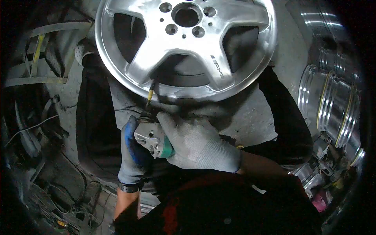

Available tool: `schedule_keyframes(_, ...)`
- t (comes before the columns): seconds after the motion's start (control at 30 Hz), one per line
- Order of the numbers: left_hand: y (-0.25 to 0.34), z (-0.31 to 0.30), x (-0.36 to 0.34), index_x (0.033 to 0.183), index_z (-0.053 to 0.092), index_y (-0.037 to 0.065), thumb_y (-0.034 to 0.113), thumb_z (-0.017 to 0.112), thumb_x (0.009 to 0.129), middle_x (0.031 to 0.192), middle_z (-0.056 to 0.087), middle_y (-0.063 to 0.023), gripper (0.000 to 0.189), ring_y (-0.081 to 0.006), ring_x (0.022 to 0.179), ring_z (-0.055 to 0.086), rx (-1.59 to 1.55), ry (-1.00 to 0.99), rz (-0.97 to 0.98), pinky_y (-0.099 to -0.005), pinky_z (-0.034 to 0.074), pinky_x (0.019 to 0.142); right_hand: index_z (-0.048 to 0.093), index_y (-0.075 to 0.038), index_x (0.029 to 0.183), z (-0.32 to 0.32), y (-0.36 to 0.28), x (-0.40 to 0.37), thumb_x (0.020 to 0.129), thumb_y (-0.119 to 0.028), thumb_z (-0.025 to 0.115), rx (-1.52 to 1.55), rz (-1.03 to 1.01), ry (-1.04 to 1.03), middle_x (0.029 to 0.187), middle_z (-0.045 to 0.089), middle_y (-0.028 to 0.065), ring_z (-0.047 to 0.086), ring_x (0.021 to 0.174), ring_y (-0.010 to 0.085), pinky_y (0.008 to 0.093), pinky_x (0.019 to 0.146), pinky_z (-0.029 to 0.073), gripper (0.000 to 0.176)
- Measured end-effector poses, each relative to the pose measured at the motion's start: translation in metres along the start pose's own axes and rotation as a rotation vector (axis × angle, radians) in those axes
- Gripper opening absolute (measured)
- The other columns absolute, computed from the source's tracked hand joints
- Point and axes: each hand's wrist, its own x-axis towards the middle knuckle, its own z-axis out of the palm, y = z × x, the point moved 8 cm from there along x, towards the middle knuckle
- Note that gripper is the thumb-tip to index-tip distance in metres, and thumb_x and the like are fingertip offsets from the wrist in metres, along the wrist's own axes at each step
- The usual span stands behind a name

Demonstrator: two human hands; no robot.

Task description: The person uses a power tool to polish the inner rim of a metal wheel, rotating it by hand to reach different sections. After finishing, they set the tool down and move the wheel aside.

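Note:
A silver alloy wheel rim (184, 45) with thick spokes and AMG lettering lies in front of me, between my knees. My left hand (131, 156), in a grey glove with a blue palm, closes on the left side of a die grinder (152, 137). My right hand (201, 145), gloved in grey, wraps round the grinder's other side, by its green band. The tool's thin bit (150, 95), partly yellow, points away from me. Its dark tip overlaps the rim's near lip beside the foot of the left spoke. My fingers hide much of the grinder's body.
Shiny wheel rims (327, 105) stand in a row on the right. A metal frame (51, 55) is at the left, with loose cables (78, 196) below it. A pink item (319, 201) lies among clutter at lower right. Grey concrete floor (246, 113) shows under the wheel.

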Motion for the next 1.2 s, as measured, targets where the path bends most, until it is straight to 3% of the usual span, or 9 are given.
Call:
schedule_keyframes(0.23, -0.051, 0.044, -0.002, 0.121, 0.063, 0.007, 0.045, 0.045, 0.106, 0.111, 0.069, -0.0084, 0.044, -0.0200, 0.103, 0.068, -0.316, -0.009, -0.231, -0.0365, 0.053, 0.092, 0.044, 0.004, 0.136, -0.008, 0.024, -0.050, 0.081, -0.034, 0.078, -0.186, 0.023, 0.082, 0.090, 0.069, 0.0229, 0.073, 0.076, 0.0352, 0.0436, 0.065, 0.059, 0.075)
schedule_keyframes(0.3, -0.057, 0.066, -0.004, 0.121, 0.063, 0.008, 0.046, 0.049, 0.105, 0.110, 0.069, -0.0074, 0.044, -0.0202, 0.103, 0.067, -0.177, -0.188, -0.163, -0.0356, 0.053, 0.092, 0.046, 0.004, 0.134, -0.020, 0.024, -0.063, 0.078, -0.029, 0.082, -0.102, 0.095, -0.003, 0.097, 0.069, 0.0226, 0.073, 0.083, 0.0354, 0.0451, 0.072, 0.058, 0.075)
schedule_keyframes(0.37, -0.039, 0.076, -0.008, 0.128, 0.061, 0.006, 0.045, 0.044, 0.105, 0.119, 0.068, -0.0114, 0.049, -0.0238, 0.109, 0.067, 0.080, -0.234, 0.127, -0.0396, 0.052, 0.098, 0.049, 0.007, 0.131, -0.025, 0.029, -0.072, 0.076, -0.026, 0.084, -0.106, 0.140, -0.007, 0.096, 0.069, 0.0217, 0.072, 0.082, 0.0355, 0.0456, 0.075, 0.057, 0.074)
schedule_keyframes(0.43, -0.065, 0.075, -0.004, 0.125, 0.063, 0.008, 0.046, 0.045, 0.104, 0.117, 0.069, -0.0102, 0.047, -0.0230, 0.107, 0.068, -0.396, -0.190, -0.311, -0.0380, 0.053, 0.096, 0.048, 0.008, 0.132, -0.024, 0.024, -0.063, 0.076, -0.026, 0.080, -0.103, 0.095, 0.026, 0.090, 0.069, 0.0207, 0.071, 0.075, 0.0349, 0.0456, 0.069, 0.056, 0.073)
schedule_keyframes(0.57, -0.037, 0.029, -0.003, 0.125, 0.065, 0.007, 0.047, 0.045, 0.102, 0.115, 0.071, -0.0096, 0.051, -0.0238, 0.107, 0.068, -0.157, -0.032, -0.129, -0.0378, 0.051, 0.097, 0.044, 0.010, 0.136, -0.003, 0.007, -0.036, 0.076, -0.023, 0.074, -0.186, -0.003, 0.070, 0.084, 0.069, 0.0191, 0.070, 0.066, 0.0337, 0.0448, 0.062, 0.057, 0.075)
schedule_keyframes(0.77, -0.008, 0.014, -0.006, 0.120, 0.064, 0.006, 0.043, 0.040, 0.106, 0.111, 0.070, -0.0093, 0.046, -0.0217, 0.104, 0.069, -0.155, 0.025, -0.018, -0.0369, 0.053, 0.093, 0.039, 0.013, 0.142, 0.000, -0.002, -0.011, 0.077, -0.024, 0.071, -0.085, -0.010, -0.003, 0.098, 0.066, 0.0296, 0.069, 0.092, 0.0395, 0.0509, 0.084, 0.055, 0.081)
schedule_keyframes(0.9, -0.040, 0.035, -0.004, 0.119, 0.063, 0.007, 0.043, 0.043, 0.106, 0.110, 0.070, -0.0078, 0.043, -0.0203, 0.103, 0.068, -0.026, -0.066, 0.020, -0.0359, 0.054, 0.093, 0.044, 0.012, 0.140, -0.002, 0.016, -0.055, 0.079, -0.029, 0.072, -0.197, 0.006, 0.029, 0.097, 0.067, 0.0261, 0.069, 0.087, 0.0370, 0.0475, 0.079, 0.055, 0.079)
schedule_keyframes(0.93, -0.047, 0.059, -0.005, 0.120, 0.062, 0.009, 0.044, 0.044, 0.107, 0.113, 0.068, -0.0075, 0.042, -0.0191, 0.104, 0.067, -0.255, -0.077, -0.190, -0.0354, 0.053, 0.092, 0.046, 0.012, 0.139, -0.003, 0.024, -0.064, 0.079, -0.030, 0.073, -0.191, 0.054, 0.022, 0.096, 0.067, 0.0249, 0.069, 0.086, 0.0359, 0.0461, 0.077, 0.054, 0.078)
schedule_keyframes(1.2, -0.063, 0.068, -0.002, 0.120, 0.064, 0.010, 0.047, 0.047, 0.104, 0.109, 0.070, -0.0063, 0.043, -0.0193, 0.098, 0.069, -0.357, -0.098, -0.266, -0.0363, 0.053, 0.091, 0.049, 0.006, 0.136, -0.016, 0.030, -0.061, 0.078, -0.030, 0.078, -0.197, 0.000, 0.150, 0.095, 0.067, 0.0232, 0.070, 0.078, 0.0332, 0.0475, 0.066, 0.056, 0.074)
